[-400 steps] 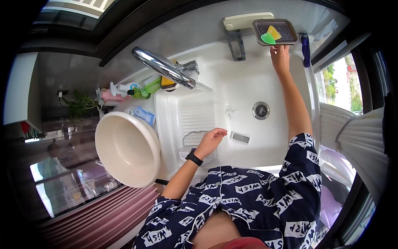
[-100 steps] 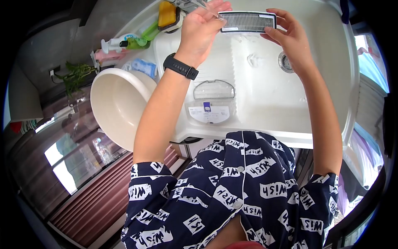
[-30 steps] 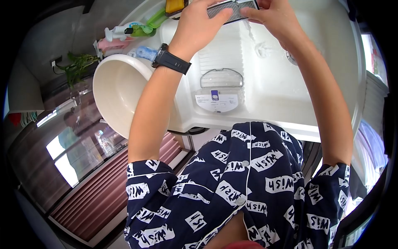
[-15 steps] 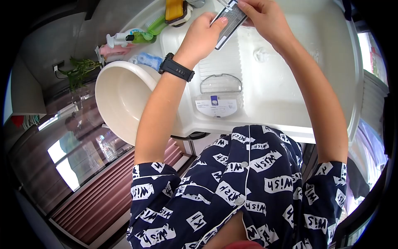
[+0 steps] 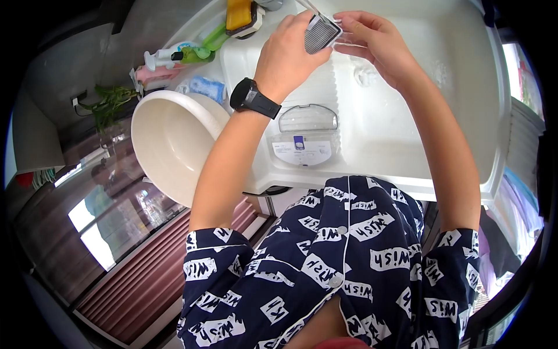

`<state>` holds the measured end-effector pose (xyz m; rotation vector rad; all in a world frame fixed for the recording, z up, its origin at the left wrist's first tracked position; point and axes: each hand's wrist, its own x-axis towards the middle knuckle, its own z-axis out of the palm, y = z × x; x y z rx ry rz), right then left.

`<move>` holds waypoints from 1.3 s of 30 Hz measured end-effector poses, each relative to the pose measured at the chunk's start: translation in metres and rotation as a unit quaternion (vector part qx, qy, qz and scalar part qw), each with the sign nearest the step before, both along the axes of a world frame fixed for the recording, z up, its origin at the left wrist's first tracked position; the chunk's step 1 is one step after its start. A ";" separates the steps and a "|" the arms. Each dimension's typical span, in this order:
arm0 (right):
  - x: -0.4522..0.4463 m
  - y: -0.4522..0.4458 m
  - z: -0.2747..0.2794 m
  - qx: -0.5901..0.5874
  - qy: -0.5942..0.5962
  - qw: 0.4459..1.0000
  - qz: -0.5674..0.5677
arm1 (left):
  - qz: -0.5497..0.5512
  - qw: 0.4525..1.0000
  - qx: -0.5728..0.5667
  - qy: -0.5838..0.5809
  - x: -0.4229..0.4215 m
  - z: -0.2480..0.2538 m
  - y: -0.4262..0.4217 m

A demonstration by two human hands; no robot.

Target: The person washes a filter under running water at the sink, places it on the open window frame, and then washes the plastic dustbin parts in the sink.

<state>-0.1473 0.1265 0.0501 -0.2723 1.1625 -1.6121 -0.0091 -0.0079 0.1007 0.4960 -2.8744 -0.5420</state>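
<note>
A flat pleated filter with a dark frame is in my left hand, gripped between fingers and thumb and tilted over the sink. My right hand is just right of the filter's edge, its fingers apart; whether a fingertip touches the frame I cannot tell. Part of a metal tap shows at the top edge, close above the filter. Below my hands, a transparent plastic box with a white label lies on the sink's ribbed slope.
A large white bucket stands left of my left forearm. Along the sink's left rim are a blue cloth, a green bottle, a white pump bottle, a green brush and a yellow block.
The filter has turned in my left hand, so it now shows shorter and more tilted. My right hand has come off it and spread its fingers.
</note>
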 end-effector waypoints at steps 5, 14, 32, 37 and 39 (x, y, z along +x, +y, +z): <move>-0.013 0.010 -0.091 0.146 0.138 0.980 0.004 | 0.011 1.000 0.003 -0.012 -0.010 0.006 0.006; 0.064 0.018 -0.262 0.304 0.499 0.780 0.223 | 0.004 0.997 0.023 -0.076 -0.027 0.016 0.015; 0.056 0.070 -0.225 0.216 0.057 0.975 -0.005 | 0.096 0.869 0.482 -0.055 -0.047 0.024 0.003; 0.056 0.069 -0.169 0.104 -0.033 0.993 -0.040 | 0.106 0.862 0.494 -0.037 -0.049 0.025 0.000; 0.057 0.067 -0.157 0.078 -0.024 0.996 -0.045 | 0.113 0.850 0.515 -0.027 -0.046 0.026 -0.001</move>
